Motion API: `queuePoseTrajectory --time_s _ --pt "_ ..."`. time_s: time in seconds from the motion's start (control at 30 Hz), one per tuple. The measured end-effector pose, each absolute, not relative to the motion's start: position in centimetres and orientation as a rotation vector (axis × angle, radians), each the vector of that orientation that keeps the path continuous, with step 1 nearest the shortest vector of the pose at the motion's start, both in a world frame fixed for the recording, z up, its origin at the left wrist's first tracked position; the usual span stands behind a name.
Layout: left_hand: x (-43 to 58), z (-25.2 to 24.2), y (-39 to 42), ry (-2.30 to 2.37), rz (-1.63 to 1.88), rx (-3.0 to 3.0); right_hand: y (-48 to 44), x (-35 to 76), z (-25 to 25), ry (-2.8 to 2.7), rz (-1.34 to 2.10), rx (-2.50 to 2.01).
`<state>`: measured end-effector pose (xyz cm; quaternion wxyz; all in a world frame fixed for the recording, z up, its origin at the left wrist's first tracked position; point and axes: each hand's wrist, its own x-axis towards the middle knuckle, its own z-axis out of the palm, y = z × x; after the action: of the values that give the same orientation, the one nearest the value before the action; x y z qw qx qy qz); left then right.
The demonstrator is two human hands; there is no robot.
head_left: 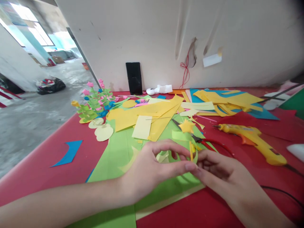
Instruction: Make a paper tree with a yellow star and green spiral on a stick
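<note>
My left hand [152, 171] and my right hand [220, 174] meet over the green paper, thumb tips close together. Both are closed in a pinch at the lower end of a small paper flower. Its yellow folded star [187, 126] stands on top, and a curled light-green paper strip [181, 136] hangs below it. A narrow yellow strip [191, 151] shows between my fingertips; how it joins the rest is hidden. Just behind my fingers lie red-handled scissors [210, 144], partly covered. Green paper sheets [114, 177] spread beneath my hands.
To the right rests a yellow glue gun [254, 139] with a black cord. Paper flowers [97, 99] stand at the back left, near a black phone [134, 78] against the wall. Yellow sheets [125, 118] and a blue scrap [68, 154] lie on the red tabletop [35, 171].
</note>
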<state>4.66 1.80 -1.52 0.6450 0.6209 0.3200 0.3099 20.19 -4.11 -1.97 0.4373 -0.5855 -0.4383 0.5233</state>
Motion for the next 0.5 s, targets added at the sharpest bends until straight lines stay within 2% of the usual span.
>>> queuePoseTrajectory --time_s 0.2,0.5 --pt "4.57 -1.28 1.67 0.709 0.677 1.399 -3.68 20.71 -2.54 -1.058 1.454 -1.342" --pt "4.34 -0.68 1.50 0.729 0.762 1.359 -4.07 20.64 -2.09 -1.111 1.448 -1.351"
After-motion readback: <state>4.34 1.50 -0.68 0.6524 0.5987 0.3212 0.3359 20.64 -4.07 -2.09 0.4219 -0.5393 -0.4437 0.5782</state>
